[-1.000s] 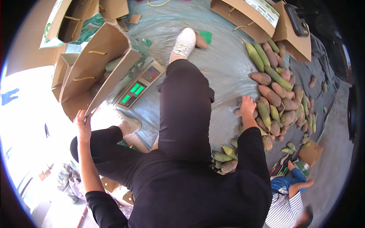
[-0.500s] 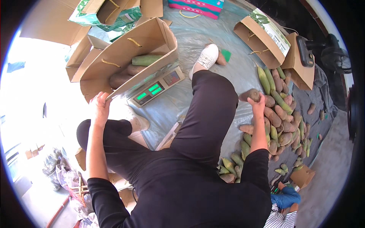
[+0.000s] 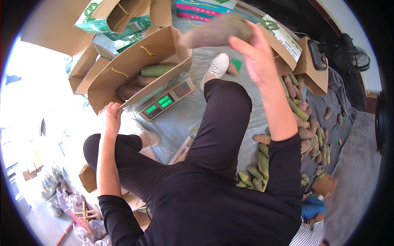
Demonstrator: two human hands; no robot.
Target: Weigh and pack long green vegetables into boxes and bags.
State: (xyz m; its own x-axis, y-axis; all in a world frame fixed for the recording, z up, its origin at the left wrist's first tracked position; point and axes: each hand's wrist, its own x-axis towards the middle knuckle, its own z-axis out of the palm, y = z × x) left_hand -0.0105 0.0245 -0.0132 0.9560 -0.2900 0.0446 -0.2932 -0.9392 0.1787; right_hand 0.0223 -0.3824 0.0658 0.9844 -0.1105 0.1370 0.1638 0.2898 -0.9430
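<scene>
Head view takes in a pale blue plastic sheet (image 3: 250, 119) spread over the floor, with a heap of green and reddish-brown roots (image 3: 315, 135) along its right side. Left of centre, a brown open carton (image 3: 165, 44) with yellow cord handles leans toward the person; one green root and several brownish ones lie inside it. Around it stand printed boxes: a carton with green leaf artwork (image 3: 92, 18) at upper left, a pink-and-blue box (image 3: 200, 15) at the top bearing pale lettering, and a leaf-printed carton (image 3: 283, 35) at upper right with small text on a white panel. Just below the open carton sits a flat electronic scale (image 3: 170, 99), showing lit green figures beside a keypad. Held in the air to the right of the carton's mouth is a thick brown root (image 3: 217, 32), blurred, its narrow end pointing left. The right hand (image 3: 258, 57) grips its broad end, thumb along the near side; how the hidden fingers lie cannot be told. The left hand (image 3: 110, 117) pinches the carton's near rim, fingers bent over the cardboard edge.
</scene>
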